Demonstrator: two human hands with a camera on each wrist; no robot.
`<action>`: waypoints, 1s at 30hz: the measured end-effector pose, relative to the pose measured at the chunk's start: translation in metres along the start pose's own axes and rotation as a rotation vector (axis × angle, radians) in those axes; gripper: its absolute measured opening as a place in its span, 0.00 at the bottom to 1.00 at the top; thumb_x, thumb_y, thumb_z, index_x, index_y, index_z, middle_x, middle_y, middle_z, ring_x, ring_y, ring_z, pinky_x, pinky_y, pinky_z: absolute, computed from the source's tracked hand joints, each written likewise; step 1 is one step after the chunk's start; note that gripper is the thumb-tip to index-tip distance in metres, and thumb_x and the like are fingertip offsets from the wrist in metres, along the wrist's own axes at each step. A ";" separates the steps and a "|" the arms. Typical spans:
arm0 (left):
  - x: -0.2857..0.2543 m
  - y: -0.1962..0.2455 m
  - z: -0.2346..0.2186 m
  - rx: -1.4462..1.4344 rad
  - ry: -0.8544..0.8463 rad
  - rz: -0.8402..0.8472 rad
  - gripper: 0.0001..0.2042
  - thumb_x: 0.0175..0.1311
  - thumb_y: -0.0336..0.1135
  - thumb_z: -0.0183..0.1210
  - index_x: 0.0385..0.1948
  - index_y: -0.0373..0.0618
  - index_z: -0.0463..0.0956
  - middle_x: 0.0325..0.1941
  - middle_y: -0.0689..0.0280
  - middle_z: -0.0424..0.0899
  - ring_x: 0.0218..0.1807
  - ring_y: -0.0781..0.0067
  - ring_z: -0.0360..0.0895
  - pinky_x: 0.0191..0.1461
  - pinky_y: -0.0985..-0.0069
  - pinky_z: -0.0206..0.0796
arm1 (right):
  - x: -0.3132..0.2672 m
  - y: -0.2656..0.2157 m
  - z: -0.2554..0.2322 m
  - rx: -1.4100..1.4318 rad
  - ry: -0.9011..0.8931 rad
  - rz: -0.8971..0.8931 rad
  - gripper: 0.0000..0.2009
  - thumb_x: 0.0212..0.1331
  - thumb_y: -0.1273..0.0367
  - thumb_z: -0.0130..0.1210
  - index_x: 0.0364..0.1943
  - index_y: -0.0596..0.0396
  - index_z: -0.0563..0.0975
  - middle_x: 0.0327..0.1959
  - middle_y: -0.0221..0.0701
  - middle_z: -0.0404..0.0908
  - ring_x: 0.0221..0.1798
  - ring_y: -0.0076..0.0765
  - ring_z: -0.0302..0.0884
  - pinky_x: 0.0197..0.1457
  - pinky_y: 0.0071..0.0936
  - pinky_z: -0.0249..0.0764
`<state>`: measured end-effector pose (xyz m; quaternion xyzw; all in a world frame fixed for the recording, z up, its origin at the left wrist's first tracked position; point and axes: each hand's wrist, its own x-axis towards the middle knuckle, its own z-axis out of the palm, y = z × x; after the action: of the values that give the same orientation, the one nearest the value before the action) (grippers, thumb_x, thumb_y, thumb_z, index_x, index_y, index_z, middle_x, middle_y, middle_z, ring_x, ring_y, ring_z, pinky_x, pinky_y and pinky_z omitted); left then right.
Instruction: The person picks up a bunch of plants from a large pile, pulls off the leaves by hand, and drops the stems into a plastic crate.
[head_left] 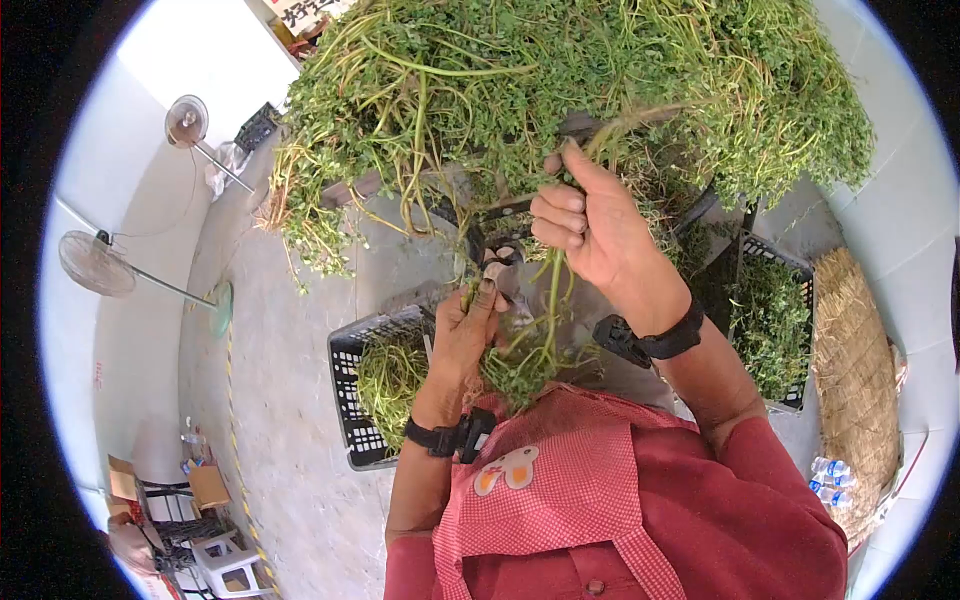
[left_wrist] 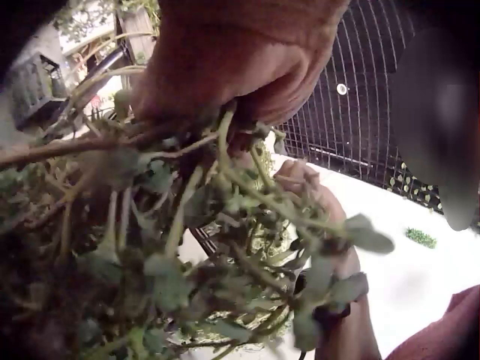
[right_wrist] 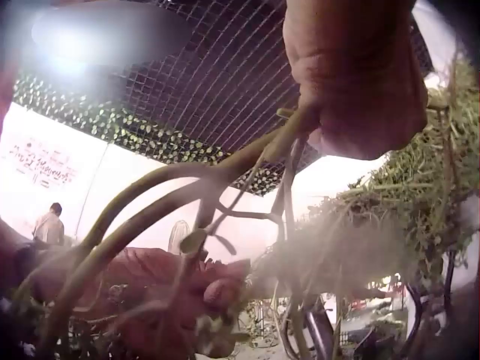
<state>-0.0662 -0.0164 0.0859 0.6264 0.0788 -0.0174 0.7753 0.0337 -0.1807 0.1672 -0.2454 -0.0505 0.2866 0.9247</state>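
Your right hand (head_left: 600, 222) is closed, its fingers curled in around leafy stems (head_left: 553, 300), just off the near edge of the big heap of greens (head_left: 600, 60). Those stems hang from your fist toward your body, away from the heap, ending in a leafy tuft in front of your apron (head_left: 560, 500). In the right wrist view they are thick and forked below your grip. Your left hand (head_left: 465, 335) is lower and farther from the heap, its thumb and fingers pinched together on greenery; how many stems it has, you cannot tell, as leaves cover much of that view.

Below the heap's left part, on your side of it, a black plastic crate (head_left: 343, 385) holds more greens. A second black crate (head_left: 808, 278), also with greens in it, sits below the heap's right end. Just beyond that, outward from the heap, lies a straw mat (head_left: 855, 370), with water bottles (head_left: 832, 482) near its lower end. Off to the heap's left stand two fans (head_left: 97, 263), and a white stool (head_left: 225, 565) sits well apart from the heap, nearer your side.
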 end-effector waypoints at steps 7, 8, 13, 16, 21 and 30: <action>-0.014 0.010 0.031 0.157 0.037 0.027 0.09 0.56 0.34 0.63 0.30 0.40 0.75 0.17 0.77 0.70 0.16 0.90 0.60 0.18 0.87 0.53 | 0.009 0.002 -0.014 0.051 0.160 -0.149 0.12 0.67 0.59 0.41 0.33 0.53 0.66 0.14 0.18 0.49 0.14 0.19 0.45 0.16 0.19 0.45; -0.011 0.003 0.034 0.221 -0.016 0.122 0.09 0.55 0.33 0.64 0.32 0.39 0.75 0.18 0.77 0.71 0.18 0.90 0.61 0.20 0.87 0.53 | 0.009 0.004 -0.011 0.080 0.167 -0.138 0.12 0.67 0.59 0.42 0.32 0.53 0.66 0.13 0.18 0.49 0.14 0.19 0.45 0.16 0.20 0.45; -0.015 0.007 0.042 0.427 -0.040 0.168 0.13 0.56 0.35 0.63 0.38 0.37 0.77 0.22 0.77 0.73 0.24 0.89 0.63 0.25 0.87 0.56 | 0.011 0.006 -0.010 0.055 0.151 -0.149 0.13 0.66 0.59 0.42 0.30 0.53 0.66 0.13 0.18 0.49 0.14 0.19 0.45 0.17 0.21 0.45; -0.009 0.009 0.035 0.564 -0.074 0.318 0.12 0.60 0.37 0.59 0.39 0.38 0.78 0.25 0.73 0.75 0.25 0.86 0.65 0.30 0.86 0.59 | 0.011 0.002 -0.018 0.059 0.152 -0.158 0.12 0.66 0.59 0.44 0.30 0.52 0.66 0.13 0.18 0.48 0.14 0.19 0.45 0.17 0.21 0.45; -0.020 0.023 0.042 0.459 -0.101 -0.006 0.13 0.64 0.38 0.54 0.41 0.37 0.76 0.30 0.69 0.77 0.28 0.82 0.70 0.35 0.86 0.62 | 0.013 0.003 -0.028 0.067 0.180 -0.134 0.11 0.64 0.61 0.45 0.30 0.53 0.66 0.12 0.18 0.48 0.14 0.19 0.45 0.16 0.21 0.44; -0.022 0.011 0.035 0.257 -0.239 -0.174 0.15 0.68 0.42 0.48 0.41 0.39 0.75 0.27 0.69 0.79 0.24 0.83 0.70 0.29 0.84 0.63 | 0.014 -0.003 -0.030 0.003 0.287 -0.153 0.11 0.65 0.60 0.45 0.33 0.53 0.66 0.11 0.19 0.49 0.12 0.18 0.46 0.12 0.21 0.44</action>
<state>-0.0831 -0.0500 0.1065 0.7047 0.0371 -0.1686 0.6882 0.0539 -0.1878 0.1420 -0.2781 0.0641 0.1776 0.9418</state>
